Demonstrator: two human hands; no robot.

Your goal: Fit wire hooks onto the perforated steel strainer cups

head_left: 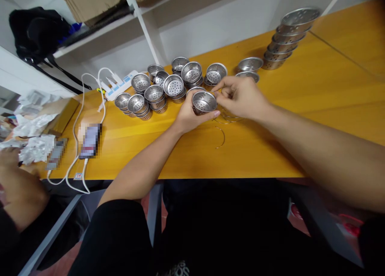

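My left hand (188,114) is wrapped around a small perforated metal cup (204,103), with the thumb along its near side and the open top facing me. The fingers of my right hand (237,93) are pinched together at the cup's right rim. What they grip is too small to make out. Several thin curved wires (231,118) lie on the table below my right hand, and another curved wire (223,137) lies nearer to me. Behind the held cup stand several similar perforated cups (173,85), some nested in short stacks.
A tall, leaning stack of perforated cups (276,53) stands at the back right, near loose cups (250,63). On the left are a power strip (123,84), white cables and a phone (90,141). Another person's arm (21,187) rests by crumpled plastic bags (36,147).
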